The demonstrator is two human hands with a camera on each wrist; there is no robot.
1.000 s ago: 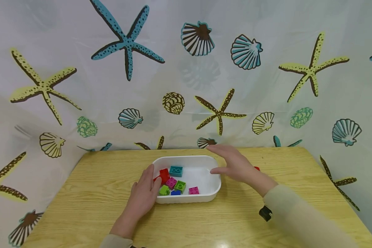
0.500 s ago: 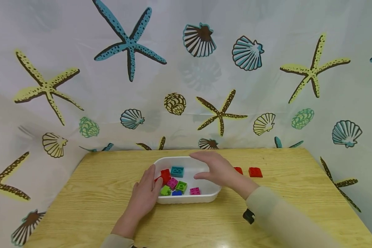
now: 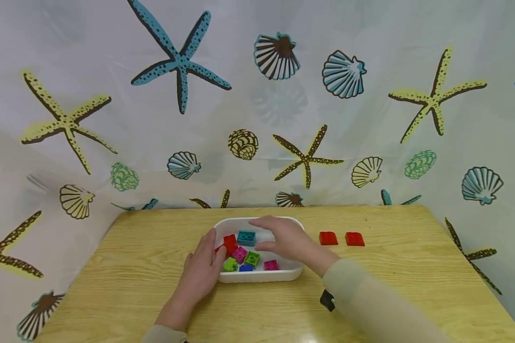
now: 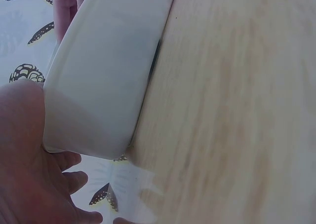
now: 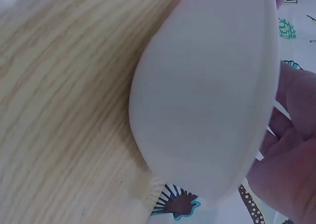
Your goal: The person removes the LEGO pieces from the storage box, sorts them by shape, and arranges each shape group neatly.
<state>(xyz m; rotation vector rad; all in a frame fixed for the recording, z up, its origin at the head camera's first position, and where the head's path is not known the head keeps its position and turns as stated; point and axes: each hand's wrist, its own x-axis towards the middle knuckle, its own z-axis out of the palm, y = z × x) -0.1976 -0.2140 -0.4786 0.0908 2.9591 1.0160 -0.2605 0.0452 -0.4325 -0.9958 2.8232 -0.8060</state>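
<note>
A white plastic tray stands on the wooden table with several toy building bricks inside, mostly toward its left half. Among them are a teal brick, a red brick, a green brick and a magenta brick. My left hand grips the tray's left end, thumb over the rim and fingers along the outer wall, as the left wrist view also has it. Over the tray's right half hovers my right hand, thumb and fingers spread apart with nothing between them.
Two red bricks, a nearer-to-tray red brick and a farther red brick, lie side by side on the table right of the tray. A curtain printed with starfish and shells rises behind the table.
My right hand has moved left from beyond the tray's right end to above its inside, uncovering the two red bricks on the table. My left hand has kept its hold on the tray.
</note>
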